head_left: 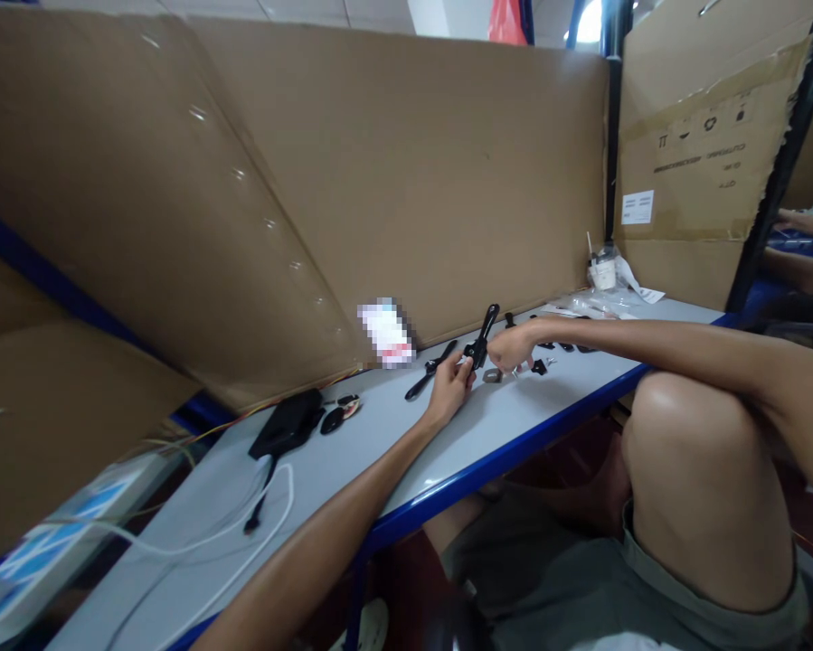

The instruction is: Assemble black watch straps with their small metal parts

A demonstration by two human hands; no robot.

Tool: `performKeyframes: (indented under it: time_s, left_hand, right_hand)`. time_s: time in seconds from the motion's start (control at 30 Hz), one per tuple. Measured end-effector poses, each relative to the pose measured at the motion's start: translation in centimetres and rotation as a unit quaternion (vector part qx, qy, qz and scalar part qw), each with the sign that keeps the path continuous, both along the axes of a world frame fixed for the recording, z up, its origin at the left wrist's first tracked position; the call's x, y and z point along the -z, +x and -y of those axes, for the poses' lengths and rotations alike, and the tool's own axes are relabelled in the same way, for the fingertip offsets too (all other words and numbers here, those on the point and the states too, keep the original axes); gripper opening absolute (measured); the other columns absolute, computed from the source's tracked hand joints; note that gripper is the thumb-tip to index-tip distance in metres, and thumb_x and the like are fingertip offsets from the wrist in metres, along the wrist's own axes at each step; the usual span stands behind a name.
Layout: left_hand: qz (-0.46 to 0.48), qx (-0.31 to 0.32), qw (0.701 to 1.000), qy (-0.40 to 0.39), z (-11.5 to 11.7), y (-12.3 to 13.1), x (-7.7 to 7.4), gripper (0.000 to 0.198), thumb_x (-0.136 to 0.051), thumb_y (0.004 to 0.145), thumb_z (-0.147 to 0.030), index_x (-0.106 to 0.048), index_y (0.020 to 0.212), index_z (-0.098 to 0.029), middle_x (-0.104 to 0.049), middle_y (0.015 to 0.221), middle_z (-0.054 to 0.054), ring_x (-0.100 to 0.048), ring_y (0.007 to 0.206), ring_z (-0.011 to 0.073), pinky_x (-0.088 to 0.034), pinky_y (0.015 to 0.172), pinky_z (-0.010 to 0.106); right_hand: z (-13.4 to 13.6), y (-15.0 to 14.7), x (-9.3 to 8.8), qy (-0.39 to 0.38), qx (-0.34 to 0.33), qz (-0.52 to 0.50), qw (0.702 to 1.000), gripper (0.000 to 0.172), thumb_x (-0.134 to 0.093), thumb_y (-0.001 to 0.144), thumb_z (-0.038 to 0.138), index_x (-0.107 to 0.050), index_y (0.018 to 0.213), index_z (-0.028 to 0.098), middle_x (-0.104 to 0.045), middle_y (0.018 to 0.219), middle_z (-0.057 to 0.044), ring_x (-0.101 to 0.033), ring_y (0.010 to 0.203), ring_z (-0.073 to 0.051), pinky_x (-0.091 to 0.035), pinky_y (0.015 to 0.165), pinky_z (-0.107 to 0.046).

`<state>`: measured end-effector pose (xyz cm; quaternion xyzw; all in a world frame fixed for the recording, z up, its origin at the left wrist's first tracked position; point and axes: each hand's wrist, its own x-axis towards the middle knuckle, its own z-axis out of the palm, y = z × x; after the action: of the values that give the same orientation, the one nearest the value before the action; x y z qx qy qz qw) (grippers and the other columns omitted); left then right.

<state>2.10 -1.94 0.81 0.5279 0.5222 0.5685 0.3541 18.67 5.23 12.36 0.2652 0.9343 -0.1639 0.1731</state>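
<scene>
My left hand [452, 387] is closed round the middle of a black spokeshave [488, 324], one handle pointing up and away. My right hand [513, 346] is just to the right, its fingers curled down over small parts; whatever is in them is hidden. Below it a flat grey metal piece [493, 375] lies on the table, and a small black part [539, 367] sits to its right with tiny silvery bits nearby. A second black two-handled spokeshave [430, 371] rests on the table left of my left hand.
More black parts [566, 346] lie beyond my right forearm. A blurred-out phone-like screen [387, 333] leans on the cardboard wall [406, 181]. Leftward are a black box [288, 423], white cables [288, 493] and a power strip [73, 542]. A cup [604, 271] and plastic bags stand at the back right.
</scene>
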Motion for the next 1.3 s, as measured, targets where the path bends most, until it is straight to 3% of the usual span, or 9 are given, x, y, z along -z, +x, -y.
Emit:
performKeyframes:
  time_s: [0.1,0.2,0.33,0.43,0.67,0.87,1.0,1.13,1.3]
  left_hand:
    - [0.000,0.001,1.000,-0.002,0.0,0.0,0.0,0.042,-0.076,0.086,-0.054,-0.050,0.088,-0.022,-0.045,0.053,-0.010,-0.030,0.036,0.0052,-0.017,0.037,0.021]
    - [0.005,-0.002,1.000,-0.002,0.0,-0.1,0.0,0.043,-0.076,0.086,-0.057,-0.050,0.090,-0.022,-0.044,0.053,-0.010,-0.029,0.036,0.0048,-0.018,0.037,0.020]
    - [0.010,0.003,1.000,-0.004,-0.1,-0.2,0.1,0.043,-0.075,0.086,-0.057,-0.051,0.091,-0.022,-0.045,0.054,-0.010,-0.030,0.036,0.0047,-0.017,0.036,0.020]
    - [0.009,0.005,1.000,-0.002,-0.2,-0.3,0.2,0.045,-0.075,0.085,-0.059,-0.050,0.090,-0.022,-0.045,0.054,-0.010,-0.031,0.036,0.0046,-0.018,0.036,0.020]
    - [0.015,0.016,1.000,0.010,-0.4,-0.3,0.4,0.050,-0.076,0.081,-0.064,-0.050,0.091,-0.022,-0.046,0.053,-0.011,-0.029,0.034,0.0050,-0.017,0.034,0.019]
    - [0.002,0.021,1.000,0.020,-0.5,-0.3,0.6,0.049,-0.075,0.081,-0.062,-0.049,0.089,-0.022,-0.045,0.053,-0.011,-0.030,0.032,0.0049,-0.018,0.033,0.019]
    - [0.003,0.029,1.000,0.011,-0.5,-0.3,0.5,0.044,-0.073,0.084,-0.058,-0.051,0.093,-0.021,-0.045,0.052,-0.011,-0.029,0.032,0.0051,-0.017,0.033,0.020]
    - [0.000,0.026,1.000,0.004,-0.6,-0.3,0.6,0.037,-0.072,0.086,-0.052,-0.053,0.092,-0.020,-0.044,0.052,-0.010,-0.030,0.033,0.0051,-0.017,0.035,0.020]
    - [0.007,0.011,1.000,-0.021,-0.9,-0.3,0.9,0.037,-0.071,0.084,-0.047,-0.045,0.075,-0.022,-0.045,0.053,-0.007,-0.031,0.035,0.0046,-0.017,0.035,0.020]
  right_hand:
    - [0.4,0.2,-0.8,0.013,-0.002,-0.008,1.000,0.013,-0.064,0.080,0.003,-0.073,0.089,0.005,-0.065,0.077,-0.003,-0.062,0.068,-0.013,-0.054,0.064,-0.027]
    - [0.5,0.3,-1.8,0.047,-0.020,-0.085,0.995,0.018,-0.060,0.082,0.002,-0.076,0.089,0.007,-0.067,0.079,-0.004,-0.058,0.065,-0.012,-0.049,0.062,-0.025]
    - [-0.1,0.0,-2.1,0.132,-0.022,-0.248,0.960,0.022,-0.058,0.087,0.002,-0.078,0.094,0.009,-0.072,0.085,-0.007,-0.059,0.072,-0.011,-0.043,0.067,-0.023]
    - [-0.5,-0.3,-1.2,0.175,-0.015,-0.297,0.939,0.021,-0.059,0.090,0.004,-0.079,0.095,0.009,-0.076,0.093,-0.009,-0.060,0.080,-0.012,-0.039,0.069,-0.023]
    - [-0.4,-0.6,0.5,0.220,-0.003,-0.284,0.933,0.025,-0.054,0.098,0.010,-0.077,0.106,0.012,-0.075,0.099,-0.009,-0.059,0.078,-0.013,-0.030,0.065,-0.024]
    - [1.1,-1.0,0.0,0.261,-0.031,-0.225,0.938,0.028,-0.050,0.101,0.013,-0.075,0.114,0.012,-0.076,0.103,-0.014,-0.062,0.079,-0.016,-0.029,0.064,-0.027]
    - [1.8,-1.5,-0.3,0.278,-0.045,-0.183,0.942,0.027,-0.055,0.099,0.013,-0.075,0.116,0.010,-0.076,0.106,-0.018,-0.068,0.085,-0.020,-0.035,0.067,-0.028]
    - [1.8,-2.4,0.1,0.315,-0.105,-0.142,0.932,0.027,-0.061,0.096,0.012,-0.075,0.118,0.006,-0.076,0.112,-0.021,-0.071,0.095,-0.025,-0.044,0.076,-0.031]
    - [1.5,-3.8,1.4,0.348,-0.202,-0.103,0.909,0.023,-0.058,0.099,0.009,-0.075,0.114,0.005,-0.075,0.115,-0.020,-0.070,0.101,-0.024,-0.048,0.081,-0.032]
